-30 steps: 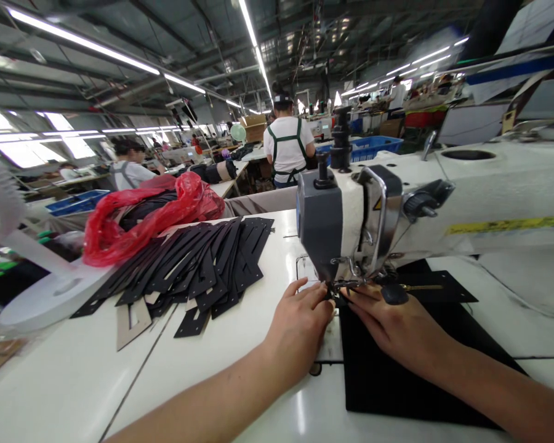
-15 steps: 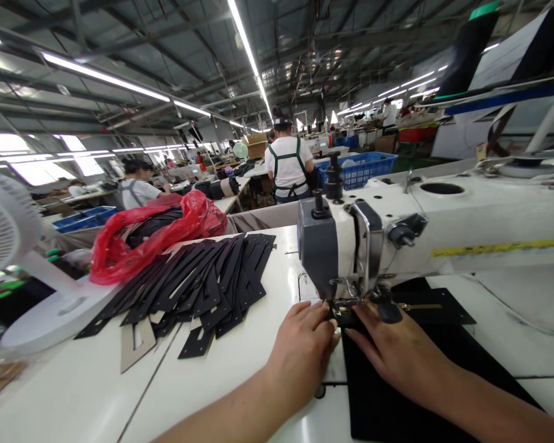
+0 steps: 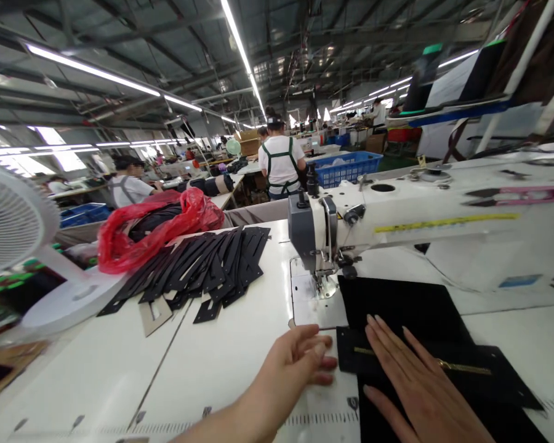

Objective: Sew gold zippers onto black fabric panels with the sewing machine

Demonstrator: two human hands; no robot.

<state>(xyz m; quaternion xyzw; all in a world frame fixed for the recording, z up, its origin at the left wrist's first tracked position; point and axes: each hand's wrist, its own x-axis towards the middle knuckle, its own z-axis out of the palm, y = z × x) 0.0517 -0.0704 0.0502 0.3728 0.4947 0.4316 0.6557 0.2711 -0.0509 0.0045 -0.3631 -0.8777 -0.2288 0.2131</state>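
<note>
My right hand (image 3: 415, 375) lies flat, fingers stretched, on a black strip with a gold zipper (image 3: 466, 368) set along its middle. Under the strip is a larger black fabric panel (image 3: 401, 301), partly covered by the strip and my hand. My left hand (image 3: 295, 369) hovers just left of the strip with its fingers loosely curled and apart, holding nothing. Beyond both hands stands the sewing machine (image 3: 321, 246); its presser foot (image 3: 325, 286) is above the bare needle plate, and the fabric lies to the right of it.
Left on the white table is a fanned pile of black slotted strips (image 3: 212, 271), beside a red plastic bag (image 3: 166, 227). A white fan (image 3: 23, 227) stands far left. Pink-handled snips (image 3: 521, 195) rest on the machine arm. A person (image 3: 281, 157) works ahead, near a blue crate (image 3: 348, 167).
The black panel and zipper strip have come out from under the presser foot, toward me and right. My left hand has left the fabric; my right hand has flattened over the strip. The view has shifted.
</note>
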